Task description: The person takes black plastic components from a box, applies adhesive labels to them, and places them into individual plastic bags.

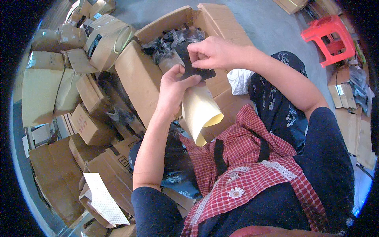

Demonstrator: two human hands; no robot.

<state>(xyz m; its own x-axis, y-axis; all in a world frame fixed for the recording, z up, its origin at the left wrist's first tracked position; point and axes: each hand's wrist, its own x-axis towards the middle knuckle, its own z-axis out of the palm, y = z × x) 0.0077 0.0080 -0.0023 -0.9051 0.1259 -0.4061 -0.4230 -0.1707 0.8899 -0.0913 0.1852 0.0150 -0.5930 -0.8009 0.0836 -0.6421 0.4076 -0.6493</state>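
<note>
My left hand (175, 87) is closed, thumb against fingers, around a pale yellow sheet of paper (199, 112) that curls downward. The same hand also steadies a flat black piece (205, 74). Over that piece, my right hand (215, 53) is closed in a pinch; its fingertips hide whatever lies between them. Both hands are above an open cardboard box (138, 75), which holds black items in clear plastic wrap (173, 41).
Cardboard boxes (43, 87) crowd the left side. A white printed sheet (102, 199) lies on cartons at lower left. A red plastic stool (329, 39) stands at upper right, with flattened cardboard (355, 134) below it. A white crumpled bundle (240, 81) sits beside my knee.
</note>
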